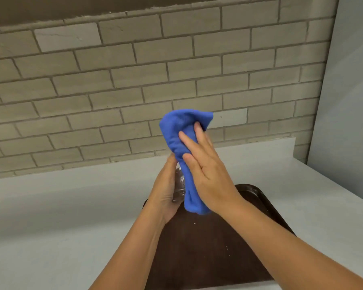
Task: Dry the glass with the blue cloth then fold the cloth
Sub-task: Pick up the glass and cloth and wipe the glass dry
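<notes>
Clear drinking glass (179, 186), long axis toward 12 o'clock, gripped by left hand (165, 188); flat-fingered right hand (208, 170) presses blue cloth (181, 124) onto it.

On counter (50, 216), 6 o'clock of view: tray (208, 248). Above tray: glass (179, 185) in left hand (165, 193), at 9 o'clock of cloth (180, 126); right hand (210, 172) flat against cloth at 3 o'clock. Behind counter, 12 o'clock: wall (134, 80).

blue cloth (182, 130) bunched over clear glass (179, 185)
</notes>
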Demonstrator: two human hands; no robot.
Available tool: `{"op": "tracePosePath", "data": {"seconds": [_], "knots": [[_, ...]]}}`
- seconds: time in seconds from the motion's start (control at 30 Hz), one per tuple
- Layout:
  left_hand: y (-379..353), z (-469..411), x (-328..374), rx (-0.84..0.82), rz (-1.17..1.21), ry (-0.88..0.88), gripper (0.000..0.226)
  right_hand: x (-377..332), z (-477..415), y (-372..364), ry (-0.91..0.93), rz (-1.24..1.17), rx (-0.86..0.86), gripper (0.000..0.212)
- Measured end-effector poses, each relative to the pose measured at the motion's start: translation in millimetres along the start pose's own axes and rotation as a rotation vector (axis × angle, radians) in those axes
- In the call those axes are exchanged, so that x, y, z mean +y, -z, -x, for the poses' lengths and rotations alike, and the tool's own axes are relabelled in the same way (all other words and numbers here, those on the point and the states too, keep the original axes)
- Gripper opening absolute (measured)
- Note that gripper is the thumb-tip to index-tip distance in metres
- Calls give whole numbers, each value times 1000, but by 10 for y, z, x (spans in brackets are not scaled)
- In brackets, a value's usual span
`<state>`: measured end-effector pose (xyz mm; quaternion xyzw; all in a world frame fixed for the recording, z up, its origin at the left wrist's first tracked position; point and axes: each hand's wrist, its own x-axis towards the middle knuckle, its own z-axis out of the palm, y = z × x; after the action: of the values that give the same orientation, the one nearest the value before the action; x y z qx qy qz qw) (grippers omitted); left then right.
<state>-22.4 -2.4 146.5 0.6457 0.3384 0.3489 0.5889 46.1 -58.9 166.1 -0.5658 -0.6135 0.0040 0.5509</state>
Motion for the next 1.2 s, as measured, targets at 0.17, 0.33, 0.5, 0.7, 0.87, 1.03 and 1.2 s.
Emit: {"op": "tracePosePath", "data": {"seconds": [0.17,0.33,0.5,0.7,0.87,1.03,1.2], "knots": [[203,-164,109,-304,500,-41,55,-94,-592,89,-60,36,-17,42],[297,-226,33,-151,658,61,40,-34,4,-82,131,37,-115,42],[249,-128,-104,-305,731,48,37,34,-22,-13,106,47,-112,41],[148,-163,-56,-401,609,53,71,-6,-427,115,-145,-220,97,41],[245,-204,-40,-389,676,-4,53,-36,152,-75,-58,-266,57,46],[221,-209,-51,-487,814,4,58,-99,75,-45,5,-48,11,46],[166,-208,16,-485,714,2,65,-114,-396,159,-206,-267,105,44]]}}
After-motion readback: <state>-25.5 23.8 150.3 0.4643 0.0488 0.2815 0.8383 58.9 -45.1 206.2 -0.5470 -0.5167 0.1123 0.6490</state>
